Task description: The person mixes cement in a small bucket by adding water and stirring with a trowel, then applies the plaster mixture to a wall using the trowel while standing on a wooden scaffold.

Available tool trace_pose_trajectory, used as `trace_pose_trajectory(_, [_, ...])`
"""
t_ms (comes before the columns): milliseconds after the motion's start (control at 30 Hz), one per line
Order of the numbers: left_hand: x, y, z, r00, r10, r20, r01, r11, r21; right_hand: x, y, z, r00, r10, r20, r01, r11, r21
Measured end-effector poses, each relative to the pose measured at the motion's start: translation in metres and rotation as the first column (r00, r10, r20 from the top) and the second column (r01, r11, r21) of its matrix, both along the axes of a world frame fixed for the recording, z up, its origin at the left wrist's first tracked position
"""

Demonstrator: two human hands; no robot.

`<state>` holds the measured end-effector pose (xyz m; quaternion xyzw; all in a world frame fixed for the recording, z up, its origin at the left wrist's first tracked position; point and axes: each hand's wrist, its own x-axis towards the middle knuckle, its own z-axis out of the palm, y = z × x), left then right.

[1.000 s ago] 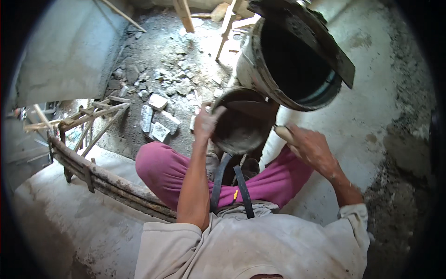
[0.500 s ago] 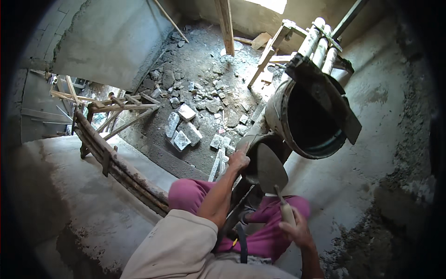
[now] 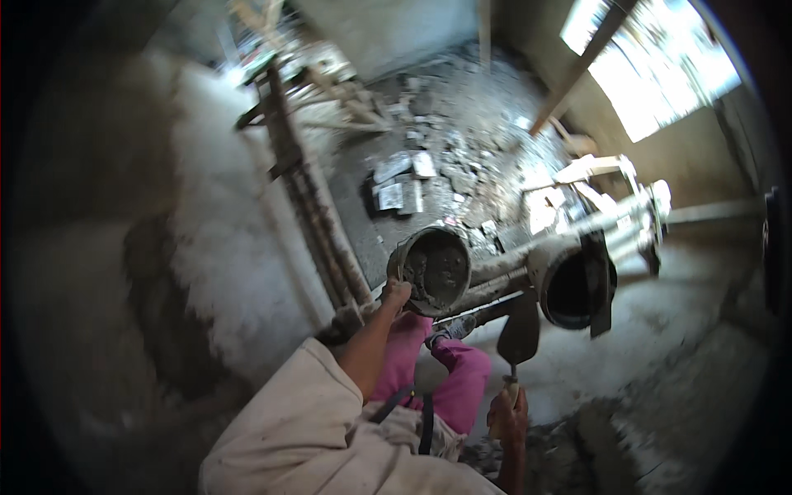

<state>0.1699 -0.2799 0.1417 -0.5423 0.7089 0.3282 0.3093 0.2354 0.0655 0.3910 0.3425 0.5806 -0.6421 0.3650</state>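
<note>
Left hand (image 3: 398, 293) grips the rim of a mortar pan (image 3: 431, 271), tilted to expose its contents, held out above the rubble floor (image 3: 462, 157). Right hand (image 3: 507, 417) is closed on a trowel (image 3: 520, 334), blade raised beside a black bucket (image 3: 573, 289).

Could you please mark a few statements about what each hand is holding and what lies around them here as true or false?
1. The left hand grips the rim of a round pan with grey mortar in it. True.
2. The right hand is empty. False: it holds a trowel by its handle, blade pointing up.
3. The trowel's blade rests inside the pan. False: the blade is apart from the pan, to its right.
4. A dark bucket lies on its side, right of the pan. True.
5. Broken blocks and rubble lie on the floor below. True.
</note>
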Motion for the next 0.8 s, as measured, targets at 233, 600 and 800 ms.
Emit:
trace_pose_trajectory(233, [0.154,-0.074,0.094,0.401,0.872,-0.280,-0.826,0.476,0.300,-0.079,-0.030,0.080,0.929,0.224,-0.294,-0.229,0.973,0.017])
trace_pose_trajectory(600, [0.341,-0.025,0.224,-0.481,0.791,-0.377,-0.821,-0.255,0.512,-0.213,-0.045,0.050,0.214,0.801,-0.559,-0.672,0.536,0.511])
trace_pose_trajectory(800, [0.426,0.012,0.266,-0.582,0.721,-0.377,-0.807,-0.452,0.381,-0.183,-0.121,0.055,-0.009,0.842,-0.539,-0.808,0.311,0.500])
